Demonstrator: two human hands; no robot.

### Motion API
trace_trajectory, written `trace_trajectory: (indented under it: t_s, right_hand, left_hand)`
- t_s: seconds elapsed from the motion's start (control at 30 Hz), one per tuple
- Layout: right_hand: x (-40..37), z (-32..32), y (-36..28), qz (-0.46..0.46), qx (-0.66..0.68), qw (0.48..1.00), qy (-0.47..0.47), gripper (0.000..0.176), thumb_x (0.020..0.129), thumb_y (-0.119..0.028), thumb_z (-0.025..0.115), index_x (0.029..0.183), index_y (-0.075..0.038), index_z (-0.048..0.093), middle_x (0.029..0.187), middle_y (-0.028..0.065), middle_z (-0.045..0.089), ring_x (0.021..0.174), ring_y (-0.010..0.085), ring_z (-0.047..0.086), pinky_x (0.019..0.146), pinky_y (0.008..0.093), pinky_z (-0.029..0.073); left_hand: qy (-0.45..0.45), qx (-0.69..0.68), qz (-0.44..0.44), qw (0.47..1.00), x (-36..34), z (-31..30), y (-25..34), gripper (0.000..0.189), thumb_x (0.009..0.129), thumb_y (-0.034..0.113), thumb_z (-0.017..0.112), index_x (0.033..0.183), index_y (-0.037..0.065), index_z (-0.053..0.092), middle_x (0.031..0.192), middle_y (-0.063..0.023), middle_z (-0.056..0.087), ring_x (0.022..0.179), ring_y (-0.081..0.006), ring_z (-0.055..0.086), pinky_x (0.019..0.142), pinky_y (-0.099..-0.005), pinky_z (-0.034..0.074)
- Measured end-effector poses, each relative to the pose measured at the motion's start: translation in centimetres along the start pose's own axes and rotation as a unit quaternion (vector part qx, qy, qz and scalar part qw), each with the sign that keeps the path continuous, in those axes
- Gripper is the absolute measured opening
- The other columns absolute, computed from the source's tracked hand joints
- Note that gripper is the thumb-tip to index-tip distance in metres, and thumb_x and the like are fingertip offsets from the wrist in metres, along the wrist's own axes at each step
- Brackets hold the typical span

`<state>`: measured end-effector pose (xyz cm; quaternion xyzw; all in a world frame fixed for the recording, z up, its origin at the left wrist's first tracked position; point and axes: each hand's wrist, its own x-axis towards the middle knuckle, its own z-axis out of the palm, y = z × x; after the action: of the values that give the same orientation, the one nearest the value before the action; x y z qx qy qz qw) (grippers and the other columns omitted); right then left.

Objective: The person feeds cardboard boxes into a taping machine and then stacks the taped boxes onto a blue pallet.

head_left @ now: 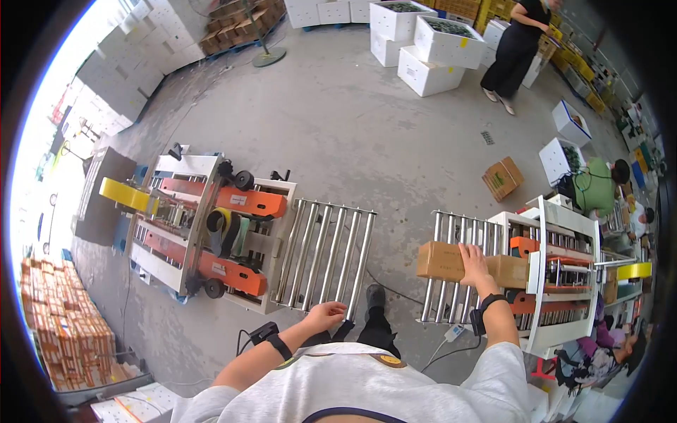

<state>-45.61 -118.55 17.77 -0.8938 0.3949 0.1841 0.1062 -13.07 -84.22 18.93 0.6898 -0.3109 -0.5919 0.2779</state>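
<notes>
My right hand (474, 265) lies on a brown cardboard box (438, 260) on the right-hand roller conveyor (442, 304), its fingers stretched across the cardboard. Just right of that hand, more brown cardboard (509, 271) reaches to the white frame of a carton-sealing machine (539, 282); the hand covers where the two pieces of cardboard meet. Loosely bent, my left hand (327, 316) is at the near end of the left-hand roller conveyor (326, 254), with nothing visible in it. Both wrists wear black straps with small devices.
A second sealing machine (211, 225) with orange side guides and yellow tape adjoins the left conveyor. A cardboard box (502, 178) sits on the floor. White foam boxes (451, 44) are stacked at the back near a standing person (518, 49). Cables cross the floor by my feet.
</notes>
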Motion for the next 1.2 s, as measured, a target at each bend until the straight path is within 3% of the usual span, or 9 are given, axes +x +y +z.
trace_trajectory:
  t_s: [0.13, 0.23, 0.37, 0.47, 0.53, 0.67, 0.83, 1.03, 1.2]
  right_hand:
    - [2.3, -4.5, -4.3, -0.004, 0.131, 0.991, -0.026, 0.103, 0.039, -0.028, 0.073, 0.131, -0.012, 0.03, 0.117, 0.0169, 0.035, 0.115, 0.0352, 0.03, 0.096, 0.0424, 0.033]
    - [5.1, -7.8, -8.4, -0.208, 0.214, 0.942, -0.153, 0.099, 0.039, -0.029, 0.074, 0.129, -0.01, 0.037, 0.118, 0.0153, 0.037, 0.115, 0.0323, 0.033, 0.099, 0.0391, 0.029]
    - [8.7, -9.5, -16.8, -0.367, 0.326, 0.796, -0.354, 0.094, 0.049, -0.027, 0.077, 0.131, -0.009, 0.034, 0.125, 0.0131, 0.036, 0.119, 0.0281, 0.033, 0.1, 0.0369, 0.029]
    - [10.4, -6.6, -21.0, -0.116, 0.585, 0.758, -0.266, 0.085, 0.062, -0.027, 0.075, 0.133, -0.01, 0.031, 0.129, 0.0102, 0.035, 0.118, 0.0266, 0.036, 0.097, 0.0389, 0.033]
    - [11.3, -3.3, -23.5, -0.002, 0.578, 0.724, -0.377, 0.077, 0.069, -0.031, 0.071, 0.132, -0.008, 0.032, 0.13, 0.009, 0.036, 0.115, 0.0278, 0.041, 0.088, 0.0455, 0.04]
    - [11.7, -1.7, -32.3, 0.017, 0.595, 0.704, -0.387, 0.062, 0.08, -0.026, 0.063, 0.132, -0.014, 0.031, 0.111, 0.0054, 0.05, 0.095, 0.0193, 0.055, 0.069, 0.039, 0.05]
    - [21.2, 2.0, -40.2, -0.113, 0.524, 0.79, -0.297, 0.061, 0.078, -0.029, 0.066, 0.126, -0.01, 0.034, 0.105, 0.0035, 0.052, 0.088, 0.014, 0.055, 0.067, 0.0267, 0.049]
    - [27.0, 4.1, -45.3, -0.17, 0.486, 0.826, -0.229, 0.057, 0.077, -0.031, 0.067, 0.118, -0.004, 0.038, 0.099, 0.006, 0.052, 0.08, 0.0111, 0.052, 0.064, 0.0243, 0.046]
    - [26.5, 3.6, -45.5, -0.156, 0.444, 0.85, -0.236, 0.061, 0.076, -0.034, 0.064, 0.121, -0.001, 0.04, 0.114, 0.0175, 0.053, 0.106, 0.0265, 0.052, 0.089, 0.0329, 0.04]
  left_hand:
    - [0.017, 0.079, 0.02, 0.997, 3.2, 2.6, 2.0, 0.03, 0.071, 0.019, 0.063, 0.1, 0.012, 0.065, 0.098, -0.0118, 0.063, 0.087, -0.024, 0.061, 0.079, -0.031, 0.047]
    - [0.099, 0.135, 0.107, 0.98, 3.1, 2.7, 5.6, 0.11, 0.059, 0.034, 0.077, 0.14, 0.013, 0.006, 0.134, -0.0271, 0.023, 0.125, -0.0371, 0.025, 0.102, -0.0382, 0.026]
    - [0.11, -0.16, 0.16, 0.968, 1.0, 0.8, 5.2, 0.122, 0.055, 0.026, 0.081, 0.135, -0.004, -0.006, 0.133, -0.0212, 0.026, 0.126, -0.03, 0.025, 0.103, -0.0351, 0.024]
    - [0.203, -0.36, 0.067, 0.908, -0.7, 0.4, 1.0, 0.115, 0.06, 0.023, 0.081, 0.137, 0.003, -0.002, 0.125, -0.0142, 0.04, 0.115, -0.0242, 0.042, 0.095, -0.033, 0.036]
    - [0.231, -0.449, 0.038, 0.862, -0.3, -0.1, -1.9, 0.11, 0.062, 0.024, 0.079, 0.138, 0.007, 0.001, 0.123, -0.0122, 0.042, 0.112, -0.0222, 0.045, 0.089, -0.034, 0.04]
    - [0.305, -0.628, -0.027, 0.715, 0.3, -3.8, -3.8, 0.089, 0.07, 0.025, 0.074, 0.138, 0.014, 0.017, 0.121, -0.008, 0.045, 0.104, -0.0183, 0.052, 0.075, -0.0376, 0.049]
    - [0.451, -0.635, 0.049, 0.626, 6.1, -8.7, -8.7, 0.071, 0.075, 0.028, 0.07, 0.129, 0.004, 0.031, 0.117, -0.0057, 0.047, 0.106, -0.0171, 0.048, 0.082, -0.0251, 0.041]
    - [0.495, -0.674, -0.047, 0.546, 9.4, -12.2, -9.9, 0.054, 0.076, 0.034, 0.068, 0.114, 0.004, 0.045, 0.109, -0.0045, 0.05, 0.098, -0.0169, 0.049, 0.078, -0.0309, 0.041]
    - [0.518, -0.697, -0.05, 0.493, 9.4, -12.2, -9.5, 0.049, 0.077, 0.031, 0.068, 0.11, 0.002, 0.048, 0.109, -0.0061, 0.051, 0.1, -0.0194, 0.048, 0.089, -0.036, 0.037]
